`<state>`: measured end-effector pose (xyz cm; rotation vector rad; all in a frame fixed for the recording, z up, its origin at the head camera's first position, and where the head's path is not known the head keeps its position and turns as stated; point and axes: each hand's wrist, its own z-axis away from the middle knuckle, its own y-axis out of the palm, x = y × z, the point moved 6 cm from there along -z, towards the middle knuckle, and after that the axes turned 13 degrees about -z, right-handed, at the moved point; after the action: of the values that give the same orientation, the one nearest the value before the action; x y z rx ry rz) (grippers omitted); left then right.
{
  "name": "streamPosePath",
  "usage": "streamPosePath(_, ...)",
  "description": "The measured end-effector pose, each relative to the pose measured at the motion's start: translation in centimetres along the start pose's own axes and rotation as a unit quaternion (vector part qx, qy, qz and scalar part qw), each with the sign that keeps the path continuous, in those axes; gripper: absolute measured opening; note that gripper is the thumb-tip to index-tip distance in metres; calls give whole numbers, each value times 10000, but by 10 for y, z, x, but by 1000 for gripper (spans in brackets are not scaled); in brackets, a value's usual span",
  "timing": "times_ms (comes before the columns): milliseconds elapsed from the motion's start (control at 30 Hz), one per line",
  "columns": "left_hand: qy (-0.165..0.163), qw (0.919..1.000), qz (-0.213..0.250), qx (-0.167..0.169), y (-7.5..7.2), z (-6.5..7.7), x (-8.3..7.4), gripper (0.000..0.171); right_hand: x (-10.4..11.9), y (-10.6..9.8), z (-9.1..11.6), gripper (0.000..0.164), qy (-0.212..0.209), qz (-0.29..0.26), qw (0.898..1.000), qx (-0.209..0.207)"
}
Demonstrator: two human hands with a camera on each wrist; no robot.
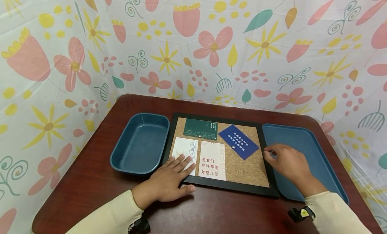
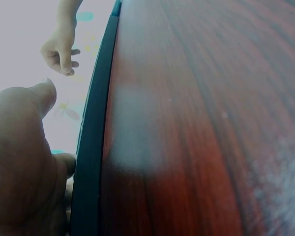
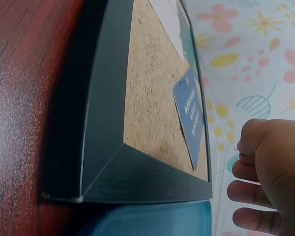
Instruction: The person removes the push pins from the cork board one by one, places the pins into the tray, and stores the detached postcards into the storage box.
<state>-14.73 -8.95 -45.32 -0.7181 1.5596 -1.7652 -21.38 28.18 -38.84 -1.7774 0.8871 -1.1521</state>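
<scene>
We reach forward with both forearms in cream fabric sleeves (image 1: 107,212). Our bare left hand (image 1: 170,181) lies palm down, fingers spread, thumb pointing inward. Our bare right hand (image 1: 288,162) is raised, thumb and forefinger pinched together, other fingers curled.

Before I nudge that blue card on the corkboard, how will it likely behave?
The blue card will probably swivel rather than slide freely, since only one pin shows in it, off its centre. It looks thin, so it's likely very light. Its straight edges and lack of visible curl suggest some stiffness, though it could still bend if pushed hard.
</scene>
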Motion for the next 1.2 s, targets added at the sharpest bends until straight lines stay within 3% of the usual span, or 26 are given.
streamPosePath(367, -6, 10000, -24, 3, 1, 0, 0, 81, -10, -4, 5, 20, 80, -2, 9998, -172)
streamPosePath(1200, 22, 10000, 4, -52, -1, 0, -1, 79, -26, -14, 17, 20, 180, -56, 9998, -90)
